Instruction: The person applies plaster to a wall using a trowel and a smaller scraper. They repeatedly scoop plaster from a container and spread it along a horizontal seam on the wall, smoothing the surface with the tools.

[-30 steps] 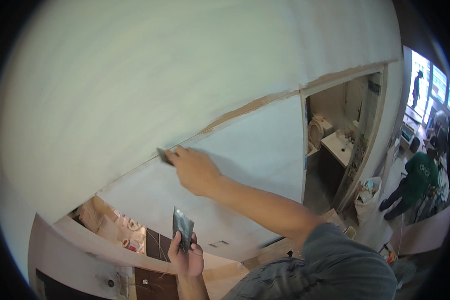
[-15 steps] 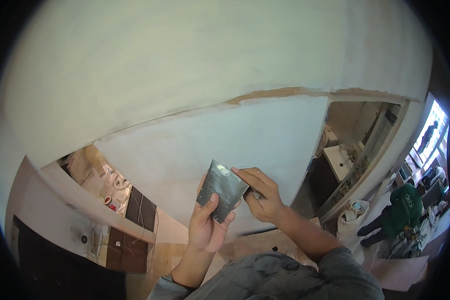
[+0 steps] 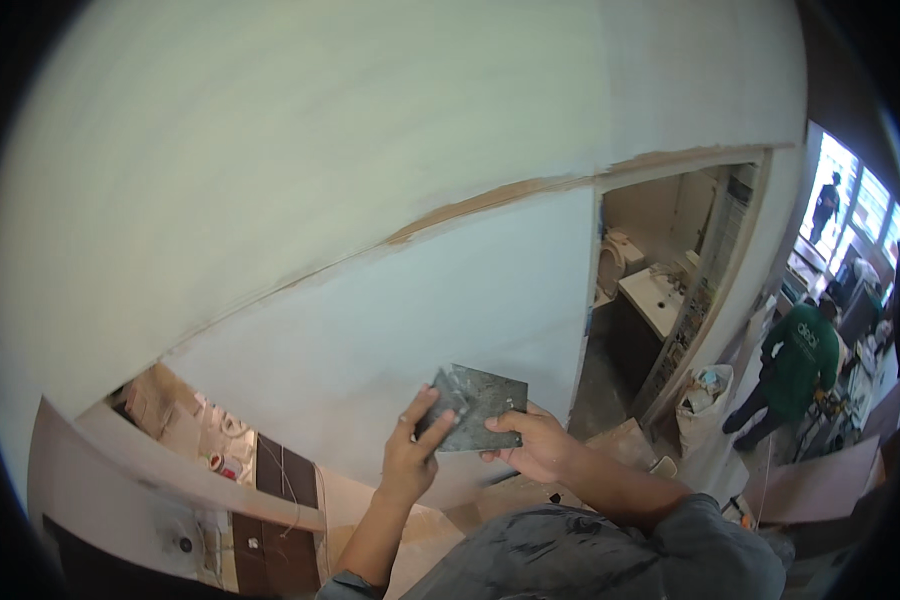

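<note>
My right hand (image 3: pixel 538 442) grips a flat, dark grey rectangular plate (image 3: pixel 498 396) by its lower right side. The plate is scuffed with pale specks and looks like a handleless putty scraper. My left hand (image 3: pixel 410 450) holds a smaller-looking dark plate (image 3: pixel 448 392), tilted against the left part of the larger one. Its fingers lie over this second plate, and part of it is hidden. Both hands are in front of a pale wall (image 3: pixel 390 320), whose long horizontal joint (image 3: pixel 500 203) shows bare brown patches.
A doorway at right shows a washbasin (image 3: pixel 654 302) and a toilet (image 3: pixel 620 260). Beside it stands a white sack (image 3: pixel 705 400) of rubbish. Farther right, a person in a green shirt (image 3: pixel 800 355) bends near clutter. A brown cabinet (image 3: pixel 275 545) is at lower left.
The larger plate has passed from my left hand to my right and tilted over. My left hand now holds the second plate against it. The view has swung to the right.
</note>
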A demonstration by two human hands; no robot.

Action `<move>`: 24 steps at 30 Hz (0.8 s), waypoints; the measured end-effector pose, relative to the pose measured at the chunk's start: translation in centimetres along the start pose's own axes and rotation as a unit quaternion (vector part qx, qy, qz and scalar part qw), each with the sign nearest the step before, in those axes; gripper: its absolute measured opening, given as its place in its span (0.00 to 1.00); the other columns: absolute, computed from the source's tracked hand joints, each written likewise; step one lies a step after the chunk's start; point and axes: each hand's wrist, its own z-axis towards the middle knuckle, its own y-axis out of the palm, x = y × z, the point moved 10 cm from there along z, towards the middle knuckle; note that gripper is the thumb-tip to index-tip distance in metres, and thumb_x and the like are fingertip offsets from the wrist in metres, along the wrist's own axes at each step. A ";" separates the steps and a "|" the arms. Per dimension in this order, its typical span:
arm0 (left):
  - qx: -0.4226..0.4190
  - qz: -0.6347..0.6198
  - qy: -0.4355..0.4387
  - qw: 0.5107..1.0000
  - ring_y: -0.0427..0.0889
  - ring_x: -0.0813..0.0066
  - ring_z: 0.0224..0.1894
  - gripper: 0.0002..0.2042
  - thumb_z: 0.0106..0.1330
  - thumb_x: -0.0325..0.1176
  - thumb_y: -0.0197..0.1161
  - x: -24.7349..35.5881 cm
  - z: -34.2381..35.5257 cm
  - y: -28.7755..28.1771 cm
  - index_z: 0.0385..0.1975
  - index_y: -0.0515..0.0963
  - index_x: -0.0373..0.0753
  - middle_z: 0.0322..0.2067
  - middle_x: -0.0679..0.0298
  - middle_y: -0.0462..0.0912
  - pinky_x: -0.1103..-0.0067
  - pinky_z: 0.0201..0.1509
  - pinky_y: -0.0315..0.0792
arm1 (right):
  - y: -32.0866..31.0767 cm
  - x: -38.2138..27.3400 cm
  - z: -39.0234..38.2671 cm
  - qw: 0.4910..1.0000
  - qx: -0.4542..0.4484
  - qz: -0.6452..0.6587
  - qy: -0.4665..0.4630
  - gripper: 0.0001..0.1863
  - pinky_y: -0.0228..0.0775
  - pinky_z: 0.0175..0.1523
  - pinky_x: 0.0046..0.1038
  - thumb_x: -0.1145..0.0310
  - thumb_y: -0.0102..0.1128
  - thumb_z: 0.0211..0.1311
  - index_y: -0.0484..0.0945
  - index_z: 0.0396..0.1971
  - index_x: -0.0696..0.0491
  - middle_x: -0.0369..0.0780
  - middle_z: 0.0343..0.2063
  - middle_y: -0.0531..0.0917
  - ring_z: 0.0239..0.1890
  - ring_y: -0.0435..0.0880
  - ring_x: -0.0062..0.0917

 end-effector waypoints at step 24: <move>-0.059 0.014 -0.334 0.941 0.80 0.52 0.53 0.28 0.70 0.12 0.47 -9.9 -15.5 2.3 0.69 0.70 0.36 0.51 0.47 0.78 0.68 0.58 0.74 | 1.5 -36.6 -0.9 0.404 0.456 -0.642 -0.466 0.24 0.69 0.65 0.45 0.73 0.53 0.67 0.74 0.62 0.59 0.52 0.54 0.78 0.58 0.77 0.51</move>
